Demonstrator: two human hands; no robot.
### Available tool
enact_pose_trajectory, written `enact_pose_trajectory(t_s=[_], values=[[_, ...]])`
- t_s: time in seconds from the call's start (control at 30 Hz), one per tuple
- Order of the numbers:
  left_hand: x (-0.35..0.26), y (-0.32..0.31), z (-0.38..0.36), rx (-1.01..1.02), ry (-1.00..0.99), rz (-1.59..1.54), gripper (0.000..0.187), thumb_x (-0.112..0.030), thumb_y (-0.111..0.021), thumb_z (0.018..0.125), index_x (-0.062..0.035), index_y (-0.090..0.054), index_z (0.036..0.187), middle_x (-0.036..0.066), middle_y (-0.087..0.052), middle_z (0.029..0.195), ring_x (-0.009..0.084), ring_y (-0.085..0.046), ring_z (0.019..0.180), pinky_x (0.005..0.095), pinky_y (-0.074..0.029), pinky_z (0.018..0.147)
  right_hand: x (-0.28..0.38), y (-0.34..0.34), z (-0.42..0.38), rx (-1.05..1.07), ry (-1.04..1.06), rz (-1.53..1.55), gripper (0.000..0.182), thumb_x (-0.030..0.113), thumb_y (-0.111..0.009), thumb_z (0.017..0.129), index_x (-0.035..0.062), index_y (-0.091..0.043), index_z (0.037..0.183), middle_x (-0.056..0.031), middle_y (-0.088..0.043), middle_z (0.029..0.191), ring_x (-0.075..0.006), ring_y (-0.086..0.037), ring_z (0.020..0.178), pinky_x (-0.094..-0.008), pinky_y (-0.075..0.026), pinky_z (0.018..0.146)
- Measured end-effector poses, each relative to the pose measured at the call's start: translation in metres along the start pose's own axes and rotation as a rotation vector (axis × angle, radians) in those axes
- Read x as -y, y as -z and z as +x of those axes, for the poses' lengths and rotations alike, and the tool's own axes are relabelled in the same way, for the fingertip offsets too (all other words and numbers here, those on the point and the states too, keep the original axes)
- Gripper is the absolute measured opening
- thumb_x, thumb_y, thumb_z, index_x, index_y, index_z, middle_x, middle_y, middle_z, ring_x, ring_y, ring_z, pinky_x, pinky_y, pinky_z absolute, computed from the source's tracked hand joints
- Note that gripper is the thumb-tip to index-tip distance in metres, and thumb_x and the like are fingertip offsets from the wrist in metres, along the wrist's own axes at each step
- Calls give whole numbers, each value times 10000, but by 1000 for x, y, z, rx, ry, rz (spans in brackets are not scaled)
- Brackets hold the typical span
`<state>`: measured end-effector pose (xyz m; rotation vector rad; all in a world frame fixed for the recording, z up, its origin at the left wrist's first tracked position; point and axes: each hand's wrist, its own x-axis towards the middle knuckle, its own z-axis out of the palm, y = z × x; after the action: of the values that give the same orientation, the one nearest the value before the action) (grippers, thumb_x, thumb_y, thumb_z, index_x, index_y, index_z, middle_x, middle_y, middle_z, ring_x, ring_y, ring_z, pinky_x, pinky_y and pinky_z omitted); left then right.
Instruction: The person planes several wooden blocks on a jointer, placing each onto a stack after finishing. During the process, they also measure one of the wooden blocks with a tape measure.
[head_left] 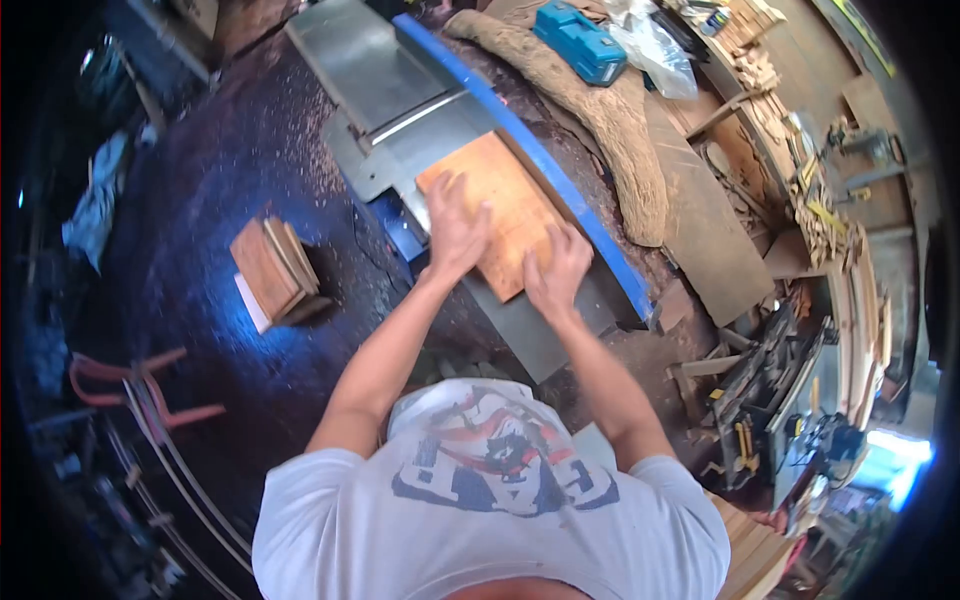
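Observation:
A flat wooden board (505,205) lies on the grey metal bed (415,145) of a jointer-like machine, alongside its long blue fence (560,180). My left hand (458,228) rests on the board's left side with its fingers spread over the top. At the near right corner, my right hand (562,268) grips the board, thumb on top and fingers bent toward the fence side. The underside of the board is hidden.
A small stack of wood pieces (275,268) stands on the dark floor to the left, beyond a pinkish-red chair frame (145,390). Right of the fence lie a long rough log (600,130) and a teal tool case (580,42). Clamps and tools (770,410) crowd the right.

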<state>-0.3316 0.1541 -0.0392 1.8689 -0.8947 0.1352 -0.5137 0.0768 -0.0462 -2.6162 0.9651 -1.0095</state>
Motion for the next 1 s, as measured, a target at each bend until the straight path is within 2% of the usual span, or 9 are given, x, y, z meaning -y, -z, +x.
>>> enact_pose_trajectory(t_s=[0.1, 0.2, 0.33, 0.43, 0.57, 0.7, 0.83, 0.93, 1.0], values=[[42, 1, 33, 81, -22, 174, 605, -292, -705, 928, 87, -538, 1368, 326, -600, 1321, 498, -527, 1288, 541, -371, 1156, 14, 1, -39, 84, -863, 377, 726, 287, -769, 886, -115, -498, 1426, -303, -502, 1369, -359, -545, 1212, -477, -432, 1061], [36, 3, 76, 560, 193, 432, 649, -399, -674, 945, 84, -545, 1359, 305, -607, 1353, 471, -521, 1342, 543, -409, 1131, 20, -20, -59, 277, -1018, 568, 747, 286, -768, 904, -96, -481, 1479, -252, -503, 1402, -291, -590, 1193, -401, -491, 1023], [28, 21, 87, 645, 365, 497, 729, -537, -665, 885, 64, -623, 1295, 305, -619, 1330, 459, -572, 1290, 562, -432, 1090, 24, -10, -59, 219, -1092, 695, 727, 192, -725, 885, -89, -472, 1505, -220, -536, 1419, -260, -604, 1225, -383, -472, 1064], [20, 48, 50, 590, 448, 523, 797, -649, -645, 869, 24, -693, 1293, 289, -634, 1337, 420, -581, 1306, 529, -447, 1091, 24, 29, -56, 131, -1175, 1189, 843, 197, -751, 869, -100, -378, 1564, -257, -565, 1425, -321, -606, 1272, -404, -476, 1084], [36, 67, 7, 522, 549, 401, 730, -629, -639, 912, -4, -729, 1278, 282, -631, 1359, 375, -606, 1282, 474, -474, 1072, 26, 63, -53, 168, -1076, 1170, 748, -52, -682, 823, -63, -451, 1535, -158, -544, 1476, -266, -537, 1352, -387, -459, 1115], [25, 82, 0, 471, 720, -232, 721, -541, -570, 1027, 70, -611, 1408, 223, -658, 1359, 320, -541, 1378, 471, -487, 1067, 18, 92, -46, 73, -330, 651, 898, 28, -776, 786, -62, -360, 1577, -228, -444, 1492, -331, -432, 1447, -434, -370, 1203], [37, 87, 0, 473, 859, -924, 871, -632, -413, 1074, 68, -342, 1589, 251, -361, 1638, 423, -469, 1423, 495, -459, 1139, 23, 128, -10, 59, -32, 520, 1016, -2, -793, 708, -29, -306, 1599, -225, -492, 1364, -399, -518, 1277, -469, -450, 1088], [24, 101, -3, 565, 916, -1194, 941, -697, -348, 1063, 81, -320, 1592, 256, -369, 1631, 445, -386, 1488, 517, -424, 1152, 23, 138, 0, 84, 270, 371, 980, -39, -780, 666, -27, -378, 1559, -206, -513, 1325, -384, -546, 1203, -464, -482, 1024], [26, 98, -6, 571, 1009, -1270, 931, -683, -360, 1064, 104, -334, 1561, 264, -455, 1562, 445, -506, 1388, 498, -489, 1100, 22, 137, -4, 137, 455, 344, 920, -29, -765, 626, -36, -466, 1495, -204, -543, 1285, -400, -556, 1166, -494, -490, 997]])
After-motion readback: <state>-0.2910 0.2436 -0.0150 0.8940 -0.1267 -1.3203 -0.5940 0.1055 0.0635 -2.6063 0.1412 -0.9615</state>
